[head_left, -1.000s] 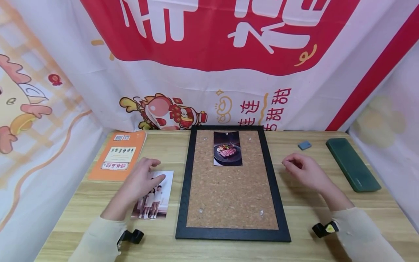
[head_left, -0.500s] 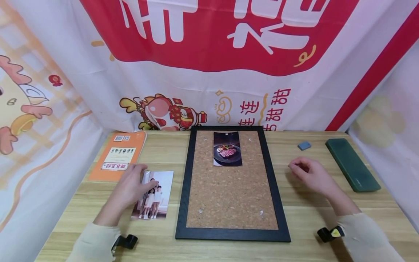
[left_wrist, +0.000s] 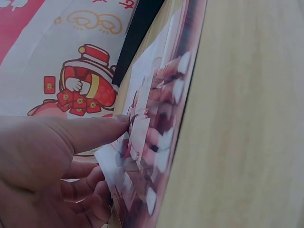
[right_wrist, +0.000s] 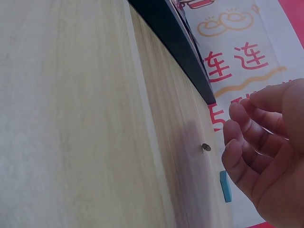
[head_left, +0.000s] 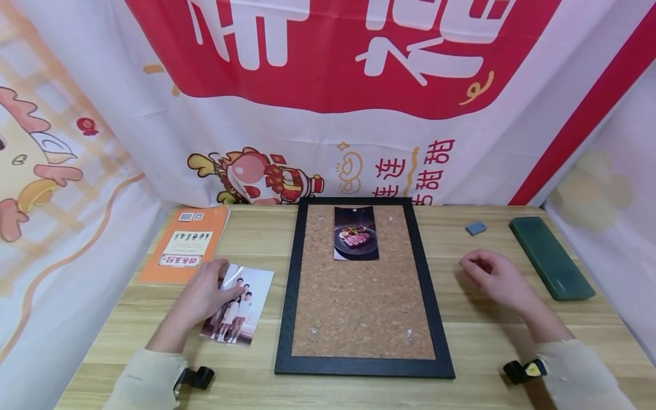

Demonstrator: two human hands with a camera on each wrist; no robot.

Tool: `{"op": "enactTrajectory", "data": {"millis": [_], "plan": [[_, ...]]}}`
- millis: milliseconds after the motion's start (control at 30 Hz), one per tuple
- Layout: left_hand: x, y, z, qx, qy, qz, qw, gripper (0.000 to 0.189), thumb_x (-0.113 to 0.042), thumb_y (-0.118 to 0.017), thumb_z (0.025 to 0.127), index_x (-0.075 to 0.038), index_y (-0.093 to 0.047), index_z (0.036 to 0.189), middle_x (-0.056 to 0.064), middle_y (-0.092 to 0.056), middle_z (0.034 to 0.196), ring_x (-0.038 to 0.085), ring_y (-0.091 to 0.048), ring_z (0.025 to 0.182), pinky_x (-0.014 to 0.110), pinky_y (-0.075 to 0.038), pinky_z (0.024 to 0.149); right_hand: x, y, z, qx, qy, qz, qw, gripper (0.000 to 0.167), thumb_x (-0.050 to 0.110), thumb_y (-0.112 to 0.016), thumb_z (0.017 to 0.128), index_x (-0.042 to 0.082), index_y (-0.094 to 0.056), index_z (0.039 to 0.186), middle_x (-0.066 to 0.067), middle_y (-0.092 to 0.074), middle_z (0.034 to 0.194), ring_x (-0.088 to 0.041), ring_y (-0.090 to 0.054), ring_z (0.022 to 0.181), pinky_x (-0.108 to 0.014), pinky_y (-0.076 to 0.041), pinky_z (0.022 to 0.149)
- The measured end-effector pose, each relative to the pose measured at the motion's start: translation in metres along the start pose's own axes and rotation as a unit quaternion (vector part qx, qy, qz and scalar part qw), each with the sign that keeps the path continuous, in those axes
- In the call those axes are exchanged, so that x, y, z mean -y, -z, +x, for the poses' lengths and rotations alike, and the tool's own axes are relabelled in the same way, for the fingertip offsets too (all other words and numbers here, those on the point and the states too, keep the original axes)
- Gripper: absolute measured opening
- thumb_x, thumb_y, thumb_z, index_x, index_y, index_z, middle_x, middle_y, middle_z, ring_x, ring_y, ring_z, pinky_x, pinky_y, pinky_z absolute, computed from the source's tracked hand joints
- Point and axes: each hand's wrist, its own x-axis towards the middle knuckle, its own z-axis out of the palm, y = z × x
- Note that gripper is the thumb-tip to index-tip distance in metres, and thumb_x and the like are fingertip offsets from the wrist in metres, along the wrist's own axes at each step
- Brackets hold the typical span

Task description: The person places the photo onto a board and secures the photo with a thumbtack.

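Note:
My left hand (head_left: 207, 290) pinches a family photo (head_left: 246, 319) at its left side, with the thumb on the print and the other fingers at its edge. In the left wrist view, the photo (left_wrist: 149, 118) bends up beside the fingertips. To the right of the corkboard (head_left: 359, 302), my right hand (head_left: 497, 279) hovers over the table with loosely curled fingers; nothing shows between them. A small thumbtack (right_wrist: 205, 147) appears near these fingers in the right wrist view. A steak photo (head_left: 355, 233) is fixed to the board's upper part.
An orange book (head_left: 176, 245) lies at the table's back left. Behind the right hand is a blue eraser (head_left: 475, 228), and farther right a green case (head_left: 552, 259). Clear pins (head_left: 315, 330) sit near the board's corners. A printed curtain (head_left: 328, 131) hangs behind the table.
My left hand has drawn back to the family photo's left side and taken hold of it; the photo has turned slightly. My right hand has shifted a little to the right.

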Motion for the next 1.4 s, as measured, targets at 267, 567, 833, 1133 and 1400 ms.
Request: {"op": "enactTrajectory", "data": {"millis": [267,567,833,1133,1400], "plan": [[0.002,0.002,-0.001,-0.017,-0.002,-0.025,0.9995,0.038,-0.024,-0.076,0.101,0.005,-0.064,0.122,0.014,-0.062,0.098,0.024,-0.055,0.084,0.033,-0.045,0.067,-0.004,0.002,-0.002,-0.008,0.004,0.0,1.0,0.034,0.029,-0.057,0.113,0.001,-0.068,0.129,-0.012,-0.07,0.1,-0.019,-0.061,0.084,-0.026,-0.056,0.067],[0.01,0.015,-0.004,-0.028,-0.035,-0.044,0.9981,0.025,-0.022,-0.066,0.107,0.002,-0.072,0.113,0.012,-0.072,0.096,0.022,-0.065,0.086,0.037,-0.057,0.073,-0.009,0.003,-0.004,-0.003,-0.004,0.005,1.0,0.035,0.031,-0.057,0.114,0.002,-0.067,0.13,-0.012,-0.069,0.099,-0.02,-0.06,0.083,-0.026,-0.055,0.066],[0.013,0.029,-0.008,-0.014,-0.034,-0.061,0.9975,0.034,-0.022,-0.059,0.111,0.006,-0.071,0.128,0.024,-0.075,0.117,0.033,-0.071,0.104,0.053,-0.061,0.089,-0.014,0.005,-0.005,0.004,-0.02,0.013,0.9997,0.036,0.032,-0.056,0.114,0.002,-0.065,0.133,-0.013,-0.069,0.104,-0.022,-0.061,0.086,-0.027,-0.057,0.067],[0.006,0.046,-0.013,-0.013,-0.028,-0.108,0.9936,0.037,-0.025,-0.059,0.112,0.006,-0.069,0.129,0.022,-0.076,0.115,0.023,-0.071,0.096,0.031,-0.06,0.074,-0.017,0.008,-0.006,-0.003,-0.015,0.014,0.9998,0.035,0.03,-0.054,0.115,0.002,-0.065,0.132,-0.014,-0.068,0.1,-0.024,-0.061,0.086,-0.026,-0.057,0.066],[-0.001,0.053,-0.013,-0.01,-0.003,-0.147,0.9891,0.042,-0.027,-0.057,0.113,0.007,-0.066,0.136,0.02,-0.076,0.112,0.018,-0.069,0.086,0.032,-0.063,0.07,-0.021,0.003,-0.001,-0.007,-0.028,-0.005,0.9996,0.032,0.028,-0.057,0.113,0.001,-0.066,0.129,-0.011,-0.067,0.097,-0.022,-0.059,0.082,-0.027,-0.054,0.062]]}}
